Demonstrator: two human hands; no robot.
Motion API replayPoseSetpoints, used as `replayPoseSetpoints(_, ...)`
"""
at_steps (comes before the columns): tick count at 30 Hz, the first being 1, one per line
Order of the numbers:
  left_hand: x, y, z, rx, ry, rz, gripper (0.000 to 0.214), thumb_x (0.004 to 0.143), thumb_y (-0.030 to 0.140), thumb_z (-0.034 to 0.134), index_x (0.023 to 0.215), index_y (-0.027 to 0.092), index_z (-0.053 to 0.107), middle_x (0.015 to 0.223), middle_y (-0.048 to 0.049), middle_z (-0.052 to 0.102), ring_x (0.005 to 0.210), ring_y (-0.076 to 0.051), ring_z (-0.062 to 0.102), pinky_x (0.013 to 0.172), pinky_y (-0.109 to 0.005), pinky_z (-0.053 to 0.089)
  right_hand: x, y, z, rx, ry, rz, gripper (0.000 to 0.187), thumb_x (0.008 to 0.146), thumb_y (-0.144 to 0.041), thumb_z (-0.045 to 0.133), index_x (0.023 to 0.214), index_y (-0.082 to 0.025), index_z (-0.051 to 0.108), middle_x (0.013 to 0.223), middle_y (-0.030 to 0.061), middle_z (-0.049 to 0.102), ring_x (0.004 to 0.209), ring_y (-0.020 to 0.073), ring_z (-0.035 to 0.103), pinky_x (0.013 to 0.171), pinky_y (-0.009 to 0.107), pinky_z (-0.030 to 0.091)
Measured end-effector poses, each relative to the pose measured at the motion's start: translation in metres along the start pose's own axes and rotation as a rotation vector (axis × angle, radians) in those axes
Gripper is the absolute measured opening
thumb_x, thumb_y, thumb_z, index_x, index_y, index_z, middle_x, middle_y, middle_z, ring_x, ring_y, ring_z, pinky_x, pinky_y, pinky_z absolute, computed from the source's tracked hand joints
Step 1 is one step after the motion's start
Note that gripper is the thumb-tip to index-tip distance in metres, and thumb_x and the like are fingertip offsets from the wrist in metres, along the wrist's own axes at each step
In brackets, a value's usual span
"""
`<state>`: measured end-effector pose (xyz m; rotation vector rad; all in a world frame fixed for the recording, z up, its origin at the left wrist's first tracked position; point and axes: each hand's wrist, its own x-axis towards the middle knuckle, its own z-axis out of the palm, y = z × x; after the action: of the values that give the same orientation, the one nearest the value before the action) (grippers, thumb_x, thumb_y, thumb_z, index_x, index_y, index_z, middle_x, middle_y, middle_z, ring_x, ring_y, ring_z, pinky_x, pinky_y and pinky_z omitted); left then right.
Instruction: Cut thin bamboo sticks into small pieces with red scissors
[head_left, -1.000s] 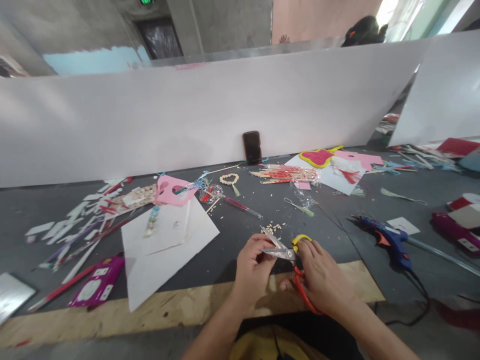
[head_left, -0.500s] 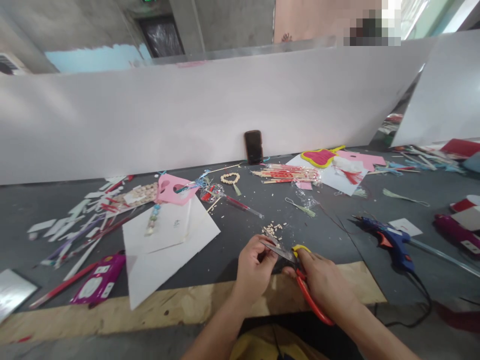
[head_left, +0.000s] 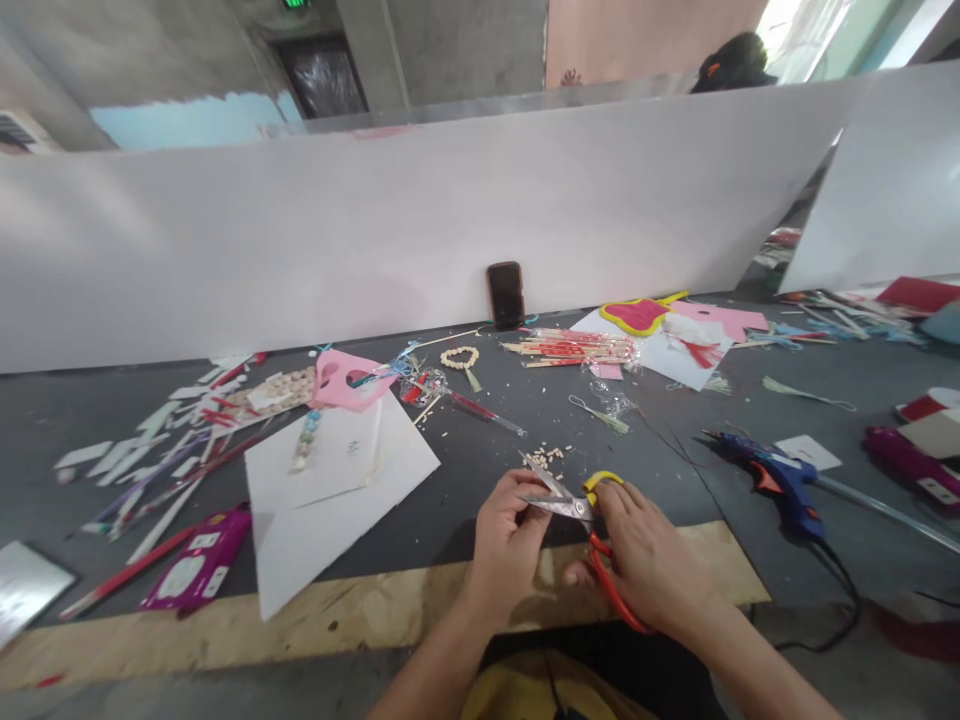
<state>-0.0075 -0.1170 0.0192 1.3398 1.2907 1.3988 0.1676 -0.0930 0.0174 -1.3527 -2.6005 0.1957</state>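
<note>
the right hand (head_left: 649,565) grips the steel scissors with red and yellow handles (head_left: 574,507), fingers through the loops, blades parted and pointing left. the left hand (head_left: 506,540) is curled, its fingertips (head_left: 516,492) pinched at the blades; what they pinch is too small to tell. both hands are over the near part of the dark grey table (head_left: 465,470), just in front of a scatter of small wooden beads (head_left: 551,457). a blue glue gun (head_left: 780,485) lies to the right, a white paper sheet (head_left: 337,500) to the left

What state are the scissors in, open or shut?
Open: the scissors, held in the right hand, show blades splayed in a V.
</note>
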Motion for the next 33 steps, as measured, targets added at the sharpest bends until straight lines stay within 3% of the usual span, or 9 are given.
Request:
replayPoseSetpoints(5,0.001,-0.001,-0.002,0.022,-0.028,0.06,0.014,0.079,0.011,0.056,0.072,0.016,0.068,0.088,-0.0067,0.063,0.085,-0.018,0.061,0.078,-0.028,0.046,0.0,-0.001,0.003,-0.004,0.018,0.006,0.034,0.075,-0.036,0.059,0.097,-0.013,0.048,0.095,0.0166,0.061,0.092,0.0307,0.056,0.078,0.042,0.046)
replayPoseSetpoints(11,0.002,-0.001,-0.002,0.039,-0.011,0.077,0.016,0.081,0.013,0.056,0.071,0.015,0.068,0.084,-0.0071,0.063,0.087,-0.018,0.06,0.075,-0.026,0.046,-0.001,-0.001,0.011,-0.02,0.09,0.017,0.021,0.09,-0.038,0.041,0.089,-0.018,0.048,0.078,0.0102,0.064,0.075,0.0248,0.062,0.064,0.033,0.045)
replayPoseSetpoints(18,0.002,0.002,0.0,0.135,0.042,0.115,0.023,0.084,0.015,0.051,0.063,0.015,0.06,0.082,-0.0056,0.059,0.082,-0.016,0.058,0.069,-0.024,0.045,-0.002,-0.005,0.006,0.103,-0.035,0.094,0.029,0.092,-0.043,0.034,0.084,-0.021,0.05,0.064,0.0054,0.065,0.057,0.0203,0.062,0.049,0.026,0.036)
replayPoseSetpoints(27,0.001,-0.007,0.001,0.022,0.055,-0.007,0.009,0.083,0.016,0.053,0.078,0.016,0.06,0.094,-0.0057,0.058,0.079,-0.015,0.058,0.064,-0.023,0.045,-0.001,0.003,-0.003,0.136,-0.016,0.073,0.02,0.082,-0.039,0.051,0.087,-0.021,0.048,0.081,0.0083,0.063,0.071,0.0212,0.06,0.061,0.03,0.043)
replayPoseSetpoints(33,0.0,-0.009,0.002,-0.003,0.055,-0.02,0.012,0.083,0.018,0.054,0.076,0.016,0.064,0.095,-0.0068,0.059,0.08,-0.016,0.059,0.061,-0.023,0.046,-0.001,0.005,-0.003,0.068,0.021,0.04,0.03,0.074,-0.035,0.058,0.096,-0.017,0.047,0.094,0.0135,0.061,0.092,0.0282,0.057,0.076,0.039,0.046)
